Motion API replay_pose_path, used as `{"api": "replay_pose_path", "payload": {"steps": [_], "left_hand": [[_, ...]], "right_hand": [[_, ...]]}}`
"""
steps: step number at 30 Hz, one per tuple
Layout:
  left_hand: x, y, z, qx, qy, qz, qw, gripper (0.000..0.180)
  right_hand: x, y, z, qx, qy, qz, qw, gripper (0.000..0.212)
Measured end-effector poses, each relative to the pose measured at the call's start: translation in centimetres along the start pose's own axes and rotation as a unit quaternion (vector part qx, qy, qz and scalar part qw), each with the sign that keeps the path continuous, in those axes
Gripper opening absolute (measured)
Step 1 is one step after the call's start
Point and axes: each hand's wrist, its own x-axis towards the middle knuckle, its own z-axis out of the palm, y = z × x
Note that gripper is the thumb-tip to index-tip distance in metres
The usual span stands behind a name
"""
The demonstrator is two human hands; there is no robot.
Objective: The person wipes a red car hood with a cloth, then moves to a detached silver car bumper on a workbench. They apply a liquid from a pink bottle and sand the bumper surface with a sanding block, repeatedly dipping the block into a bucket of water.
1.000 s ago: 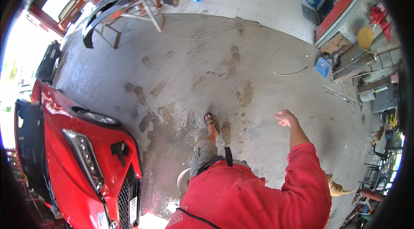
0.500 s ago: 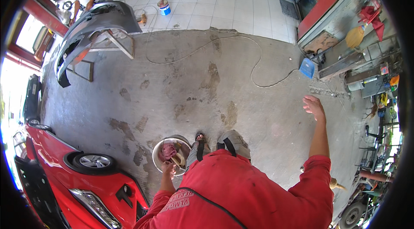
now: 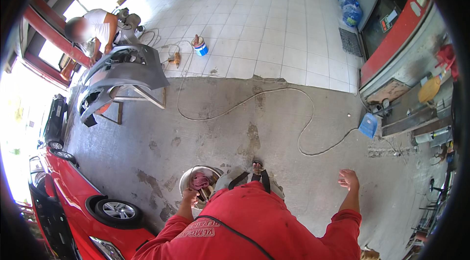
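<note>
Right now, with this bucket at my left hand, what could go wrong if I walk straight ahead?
The pale cord curving across the concrete floor could catch your foot. The bucket at your left hand sits close to your leg, so it might knock against it. Farther on, the chipped edge of the white tiles might trip you.

The concrete floor (image 3: 220, 137) — stained, grey — carries a long, looping pale cord (image 3: 312, 108).

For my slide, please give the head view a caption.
Left hand holds a bucket with pink cloth; right hand empty; red car nearby.
</note>
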Motion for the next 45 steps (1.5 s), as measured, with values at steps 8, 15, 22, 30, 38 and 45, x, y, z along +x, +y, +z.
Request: {"api": "replay_pose_path", "payload": {"steps": [8,15,22,30,38,45], "left_hand": [[0.7,15.0,10.5,0.056,-0.069,-0.04,0.995,0.024],[4.8,26.4,17.8,0.069,-0.066,-0.043,0.994,0.021],[8.8,38.4,22.1,0.006,-0.042,-0.062,0.997,0.023],[16.7,50.7,26.4,0.121,0.01,0.039,0.992,0.027],[20.7,71.8,29.6,0.07,0.012,-0.016,0.997,0.029],[21.0,89.5,33.0,-0.052,0.006,-0.058,0.997,0.031]], "right_hand": [[8.4,-13.6,-4.4,0.002,0.045,0.011,0.999,0.054],[14.8,-26.9,-5.2,-0.034,0.054,0.069,0.996,0.05],[21.5,-46.6,-7.5,-0.09,0.045,0.08,0.992,0.048],[29.3,-85.9,-0.1,-0.193,0.025,-0.14,0.971,0.063],[38.3,-105.8,1.9,-0.037,-0.002,-0.256,0.966,0.065],[46.8,-118.4,2.5,-0.032,-0.02,-0.235,0.971,0.063]]}}
